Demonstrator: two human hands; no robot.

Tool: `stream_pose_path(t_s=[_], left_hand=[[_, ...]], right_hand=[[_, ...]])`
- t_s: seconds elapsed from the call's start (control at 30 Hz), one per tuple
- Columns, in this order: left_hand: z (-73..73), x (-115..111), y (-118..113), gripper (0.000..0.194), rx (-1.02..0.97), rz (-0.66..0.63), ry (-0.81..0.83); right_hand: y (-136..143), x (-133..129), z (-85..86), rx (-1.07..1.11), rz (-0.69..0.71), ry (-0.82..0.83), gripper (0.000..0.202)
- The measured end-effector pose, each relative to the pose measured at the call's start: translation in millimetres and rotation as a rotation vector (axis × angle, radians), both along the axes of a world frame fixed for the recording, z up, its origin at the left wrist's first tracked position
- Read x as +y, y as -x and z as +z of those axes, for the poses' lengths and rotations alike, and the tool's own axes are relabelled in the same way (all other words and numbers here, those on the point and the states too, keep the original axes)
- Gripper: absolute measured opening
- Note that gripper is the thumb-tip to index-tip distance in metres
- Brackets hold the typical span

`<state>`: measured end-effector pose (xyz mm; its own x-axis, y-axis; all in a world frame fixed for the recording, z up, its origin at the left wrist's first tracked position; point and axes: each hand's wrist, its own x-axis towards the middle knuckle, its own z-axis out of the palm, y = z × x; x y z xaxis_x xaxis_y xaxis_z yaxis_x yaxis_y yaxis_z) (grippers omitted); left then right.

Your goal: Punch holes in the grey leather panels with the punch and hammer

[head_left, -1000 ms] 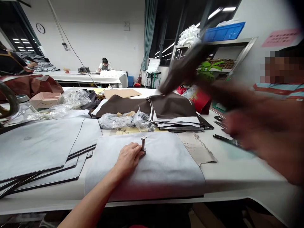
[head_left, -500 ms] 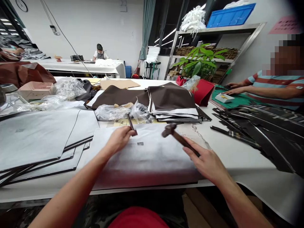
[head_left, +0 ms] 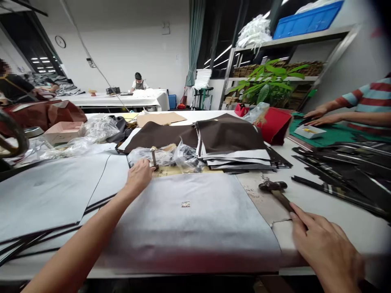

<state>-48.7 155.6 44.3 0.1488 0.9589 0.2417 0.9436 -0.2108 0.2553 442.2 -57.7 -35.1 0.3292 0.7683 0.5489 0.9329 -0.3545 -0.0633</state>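
My left hand (head_left: 139, 176) is closed around a short metal bar, which looks like a punch (head_left: 154, 157), standing roughly upright past the far left edge of a pale grey sheet (head_left: 210, 228). A small dark speckled patch (head_left: 185, 204) marks the middle of that sheet. To its right, my right hand (head_left: 326, 240) grips the wooden handle of a hammer (head_left: 282, 199). The hammer's dark head points away from me, over the bare tabletop and a brownish board (head_left: 259, 199); whether it touches down I cannot tell.
Pale panels with dark edges (head_left: 55, 183) lie at left. Behind the sheet are crumpled plastic bags (head_left: 186, 156) and stacked brown panels (head_left: 229, 134). Black strips (head_left: 351, 175) cover the right side. A co-worker's hands (head_left: 324, 116) rest over a green mat (head_left: 345, 132).
My left hand has moved left with the punch, off the pale sheet toward the plastic bags. My right hand has carried the hammer right and lower, away from the sheet. The view has shifted.
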Motion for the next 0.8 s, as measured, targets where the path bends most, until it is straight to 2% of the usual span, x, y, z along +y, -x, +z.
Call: stream_pose_path(t_s=[0.03,0.1,0.23,0.3,0.37,0.4,0.47,0.53,0.57,0.63,0.73,0.8], left_hand=[[2.5,-6.0,-8.2,0.029,-0.002,-0.032,-0.009],[3.9,-13.1,-28.1,0.027,-0.012,-0.174,0.004],[0.5,-8.6,-70.2,0.017,-0.032,-0.461,0.084],[8.7,-8.0,-84.0,0.013,-0.039,-0.548,0.096],[29.4,-15.4,-90.5,0.026,-0.108,-0.649,0.078],[43.8,-21.5,-92.0,0.030,-0.166,-0.698,0.058],[77.0,-33.7,-94.6,0.031,-0.291,-0.772,-0.010],[110.5,-36.5,-100.8,0.028,-0.378,-0.783,-0.099],[125.8,-31.4,-106.4,0.027,-0.411,-0.761,-0.137],[152.7,-5.3,-123.7,0.026,-0.490,-0.649,-0.158],[185.9,66.0,-163.7,0.027,-0.640,-0.388,-0.041],[202.1,121.5,-194.6,0.028,-0.695,-0.289,0.019]], right_hand=[[2.2,1.0,0.5,-0.035,-0.002,-0.024,0.048],[7.4,3.9,4.0,-0.110,-0.010,-0.043,0.048],[17.6,4.8,16.6,-0.135,-0.020,-0.082,0.047],[24.2,-1.5,20.2,-0.093,0.009,-0.175,0.047],[32.5,-10.9,19.4,0.057,0.038,-0.280,0.049],[36.4,-15.3,18.4,0.206,0.051,-0.304,0.055],[40.7,-18.9,21.0,0.626,0.133,-0.252,0.072],[35.6,-10.2,39.9,0.985,0.266,-0.151,0.081],[28.6,0.7,58.6,1.068,0.320,-0.130,0.081],[6.2,37.2,116.1,1.012,0.348,-0.177,0.080],[-34.1,122.5,232.7,0.659,0.375,-0.265,0.091],[-50.1,185.0,301.8,0.338,0.290,-0.327,0.098]])
